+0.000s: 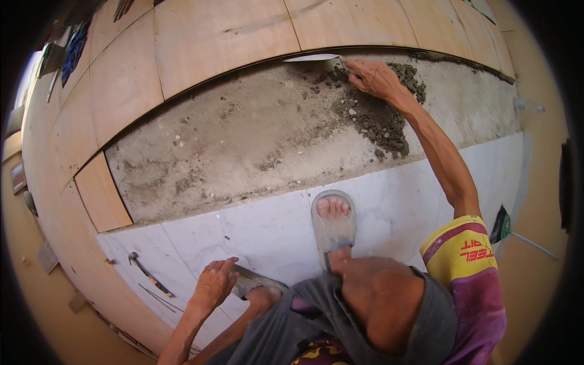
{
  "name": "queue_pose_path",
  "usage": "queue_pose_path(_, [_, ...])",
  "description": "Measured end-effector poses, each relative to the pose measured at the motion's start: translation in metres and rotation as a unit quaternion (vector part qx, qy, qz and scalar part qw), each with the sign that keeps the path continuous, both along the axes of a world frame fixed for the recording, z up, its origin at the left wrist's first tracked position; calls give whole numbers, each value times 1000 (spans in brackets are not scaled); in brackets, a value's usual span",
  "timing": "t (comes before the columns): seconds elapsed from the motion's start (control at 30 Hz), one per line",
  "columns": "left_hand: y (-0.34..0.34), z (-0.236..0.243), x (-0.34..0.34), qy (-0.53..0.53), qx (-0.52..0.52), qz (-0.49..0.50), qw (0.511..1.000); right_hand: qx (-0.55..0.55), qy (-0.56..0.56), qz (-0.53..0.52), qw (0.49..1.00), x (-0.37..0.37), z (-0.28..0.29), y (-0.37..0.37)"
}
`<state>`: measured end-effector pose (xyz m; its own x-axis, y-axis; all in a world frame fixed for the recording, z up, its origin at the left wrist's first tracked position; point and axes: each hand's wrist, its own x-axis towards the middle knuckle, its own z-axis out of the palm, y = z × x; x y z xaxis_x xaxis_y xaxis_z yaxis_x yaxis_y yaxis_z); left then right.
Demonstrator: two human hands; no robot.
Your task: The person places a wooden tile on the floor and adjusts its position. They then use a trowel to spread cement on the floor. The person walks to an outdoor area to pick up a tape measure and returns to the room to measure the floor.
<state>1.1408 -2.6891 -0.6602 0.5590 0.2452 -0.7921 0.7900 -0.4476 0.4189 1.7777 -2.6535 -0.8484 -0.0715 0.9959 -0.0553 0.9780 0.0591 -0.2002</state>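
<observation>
Two tile colours: tan tiles [225,42] beyond bare concrete strip [243,140], white tiles [267,228] nearer; on strip, crumbly grey mortar heap [380,121]; with right hand [377,78], grips trowel [313,58] at tan tiles' edge, blade pointing left; holds left hand [214,283] loosely open beside left sandal [250,278]; farther left, hammer [152,277]

One grey concrete strip [207,146]: at its far edge, one silver metal trowel [310,58]; on its right half, one dark crumbly mortar heap [383,126]; on its near side, two grey rubber slippers [336,230], one dark curved-headed hammer [150,275].
</observation>
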Motion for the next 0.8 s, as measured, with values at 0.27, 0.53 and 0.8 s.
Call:
queue_pose_path(0.27, [9, 6, 3, 17, 7, 5, 1000, -208, 429, -259, 840, -114, 56, -55])
queue_pose_path(0.53, [26, -12, 17, 6, 12, -38, 999, -167, 790, -374, 456, -213, 15, -49])
queue_pose_path(0.8, [28, -14, -1, 5, 37, -12, 999, -44, 728, -502, 465, -65, 18, -123])
